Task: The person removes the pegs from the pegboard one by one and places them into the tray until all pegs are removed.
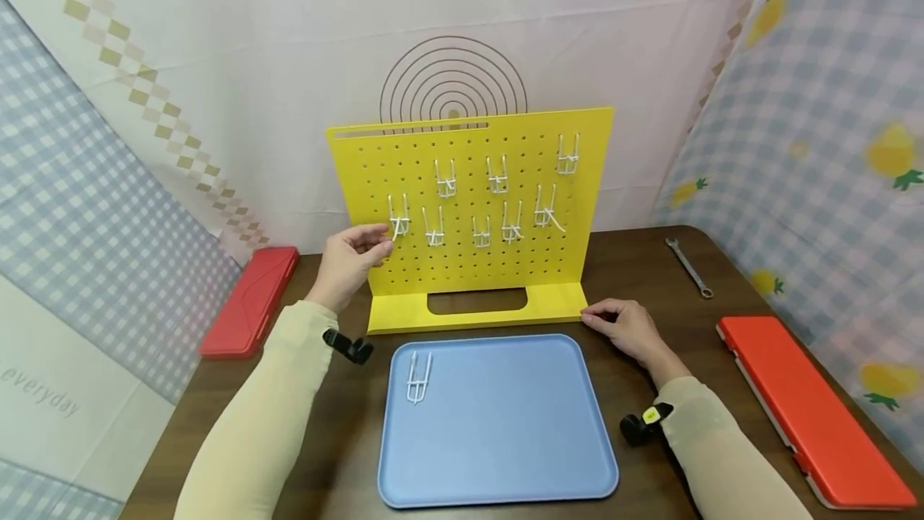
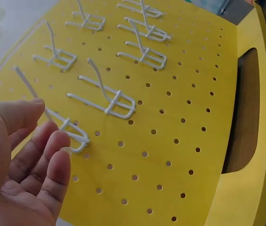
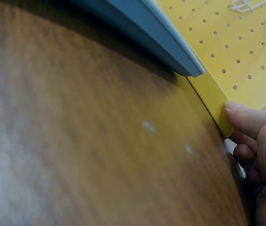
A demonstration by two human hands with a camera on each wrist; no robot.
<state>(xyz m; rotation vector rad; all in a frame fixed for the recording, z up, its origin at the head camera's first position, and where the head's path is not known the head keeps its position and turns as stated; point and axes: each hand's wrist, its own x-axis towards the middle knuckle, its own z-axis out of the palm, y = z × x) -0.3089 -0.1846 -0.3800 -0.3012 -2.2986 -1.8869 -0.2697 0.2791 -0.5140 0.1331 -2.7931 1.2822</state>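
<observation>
A yellow pegboard (image 1: 462, 263) stands upright on its base, with several white wire hooks mounted on it. My left hand (image 1: 351, 263) is at the board's left side, fingers loosely bent, beside the lower-left hook (image 1: 399, 223). In the left wrist view, that hook's prong (image 2: 24, 82) passes behind the thumb tip; a gap shows between thumb and fingers (image 2: 57, 169). My right hand (image 1: 624, 329) pinches the front right corner of the pegboard's base (image 3: 213, 96), thumb on top and the other fingers curled below. Another white hook (image 1: 417, 379) lies on the blue tray (image 1: 498, 496).
The tray lies on the brown table (image 1: 339, 440) in front of the board. A red case (image 1: 249, 303) is at the left, and another red case (image 1: 816, 416) at the right. A wrench (image 1: 689, 267) lies at the back right. Curtains (image 1: 289, 62) hang behind and beside the table.
</observation>
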